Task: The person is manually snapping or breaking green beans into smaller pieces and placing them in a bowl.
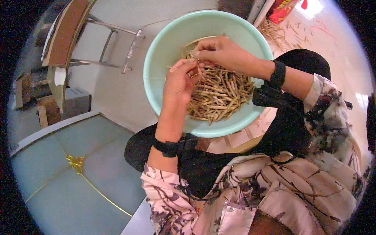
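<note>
A large pale green plastic basin [246, 32] stands before me, holding a heap of dried bean pods [220, 94], tan and brown. Above the heap's far left part, my left hand [182, 76] and my right hand [218, 53] meet at the fingertips. Between them is a small piece of pod, pinched by the left fingers; the right fingers are bent close around the same spot and partly hide it. Under the hands, a pale curved edge of something shows inside the basin, mostly covered. Each wrist wears a black strap.
A glass-topped table [108, 164] with a gold ornament is at the lower left. Beyond it stand a metal-legged stool [129, 53] and a grey box [77, 102]. Loose pods or stalks [273, 32] and a red bag [280, 11] lie on the floor at the upper right.
</note>
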